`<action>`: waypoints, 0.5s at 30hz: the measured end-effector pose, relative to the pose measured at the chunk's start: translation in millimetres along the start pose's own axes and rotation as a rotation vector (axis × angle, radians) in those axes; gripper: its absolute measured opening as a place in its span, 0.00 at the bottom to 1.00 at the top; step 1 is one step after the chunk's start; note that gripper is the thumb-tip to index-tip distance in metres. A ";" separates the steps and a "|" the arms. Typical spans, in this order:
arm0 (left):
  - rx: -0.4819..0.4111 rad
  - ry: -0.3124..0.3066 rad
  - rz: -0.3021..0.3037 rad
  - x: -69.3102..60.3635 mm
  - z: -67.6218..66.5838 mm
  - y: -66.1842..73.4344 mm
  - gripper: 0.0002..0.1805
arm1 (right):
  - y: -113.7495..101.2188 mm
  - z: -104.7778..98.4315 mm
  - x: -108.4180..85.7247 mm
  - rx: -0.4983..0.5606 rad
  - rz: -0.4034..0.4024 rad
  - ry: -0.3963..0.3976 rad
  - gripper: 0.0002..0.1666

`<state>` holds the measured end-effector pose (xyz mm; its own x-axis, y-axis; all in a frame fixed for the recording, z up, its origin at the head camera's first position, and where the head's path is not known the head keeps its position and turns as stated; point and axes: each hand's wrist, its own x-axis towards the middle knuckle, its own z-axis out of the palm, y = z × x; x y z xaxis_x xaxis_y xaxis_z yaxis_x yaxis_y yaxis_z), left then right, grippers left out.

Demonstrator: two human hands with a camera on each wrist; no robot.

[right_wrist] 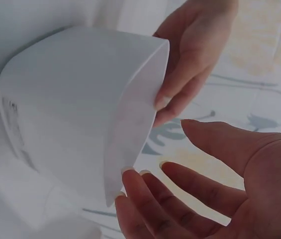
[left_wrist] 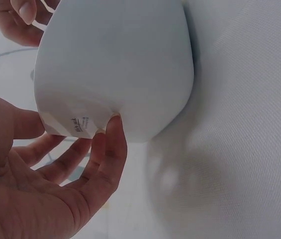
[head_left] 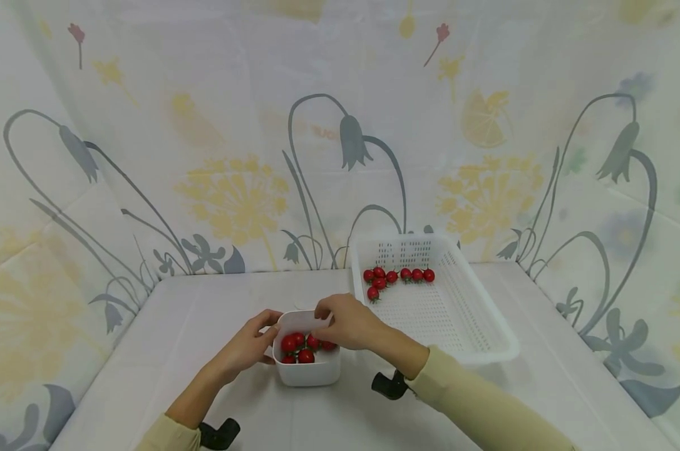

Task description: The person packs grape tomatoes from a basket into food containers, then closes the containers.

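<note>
A white square-sided container (head_left: 309,375) stands on the table with several red cherry tomatoes (head_left: 305,356) inside. My left hand (head_left: 250,346) holds its left side; the left wrist view shows the thumb at the rim and fingertips against the outer wall (left_wrist: 115,64), beside a small printed label (left_wrist: 80,124). Over the right rear rim is my right hand (head_left: 348,322). In the right wrist view, that hand's thumb and fingers (right_wrist: 147,206) are apart with nothing between them, fingertips at the container's rim. The tomatoes are hidden in both wrist views.
A large white perforated basket (head_left: 500,341) stands behind and to the right of the container. Several cherry tomatoes (head_left: 406,274) lie at its far left. Flower-printed sheeting (head_left: 340,81) rises behind and beside the white table (head_left: 205,307).
</note>
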<state>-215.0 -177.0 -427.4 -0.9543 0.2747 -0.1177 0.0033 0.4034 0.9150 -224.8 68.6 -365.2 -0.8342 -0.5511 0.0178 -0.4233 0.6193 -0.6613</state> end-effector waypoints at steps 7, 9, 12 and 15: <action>0.002 -0.002 -0.002 -1.0 -0.1 1.4 0.19 | 14.1 -14.1 -6.7 0.005 -0.007 0.040 0.14; 0.002 -0.005 0.001 -1.3 0.0 1.4 0.19 | 18.0 -19.2 -9.8 0.004 -0.004 0.049 0.15; -0.001 -0.008 0.005 -1.2 -0.1 0.9 0.19 | 23.4 -28.3 -14.2 0.003 0.006 0.060 0.15; -0.002 -0.004 0.001 -0.9 0.0 0.5 0.19 | 28.8 -38.2 -17.8 -0.019 0.017 0.075 0.14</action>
<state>-214.1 -177.0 -426.7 -0.9531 0.2787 -0.1182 0.0037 0.4010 0.9161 -235.6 117.6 -355.9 -0.8653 -0.4972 0.0634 -0.4148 0.6394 -0.6474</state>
